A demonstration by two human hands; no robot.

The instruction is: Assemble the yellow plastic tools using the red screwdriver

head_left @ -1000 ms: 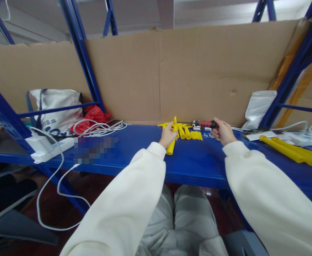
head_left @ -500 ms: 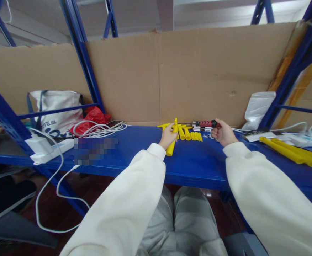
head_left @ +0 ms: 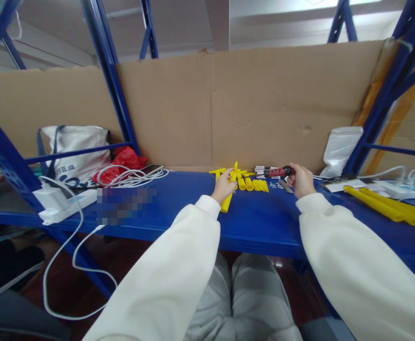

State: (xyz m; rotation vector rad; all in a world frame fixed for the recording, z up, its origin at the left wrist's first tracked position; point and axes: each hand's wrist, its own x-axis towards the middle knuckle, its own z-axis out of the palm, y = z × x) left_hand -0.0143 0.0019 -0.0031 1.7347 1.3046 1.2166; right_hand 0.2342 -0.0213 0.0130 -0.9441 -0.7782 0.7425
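Observation:
My left hand [head_left: 224, 184] is closed around a yellow plastic tube piece [head_left: 227, 202], which tilts upward with its wide end toward me. In my right hand [head_left: 301, 180] is a screwdriver [head_left: 278, 172] with a red and black handle. Its thin shaft points left toward the yellow piece; whether the tip touches it I cannot tell. Between the hands lie short yellow tubes [head_left: 245, 183] and several small yellow cut pieces [head_left: 261, 185]. Tiny white bits [head_left: 275, 185] are scattered beside them, and a flat grey metal object [head_left: 286, 185] rests just below my right hand.
A cardboard wall [head_left: 257, 104] closes off the back of the blue shelf [head_left: 186, 208]. Long yellow tubes [head_left: 381, 204] lie at right near a white pouch [head_left: 341, 147]. At left are a power strip [head_left: 65, 208], coiled white cable [head_left: 132, 176], red bag [head_left: 129, 158] and cloth bag [head_left: 75, 151].
The view has tilted up slightly. My right hand with the screwdriver has shifted a little to the right, showing more of the grey metal object. My left hand keeps its hold.

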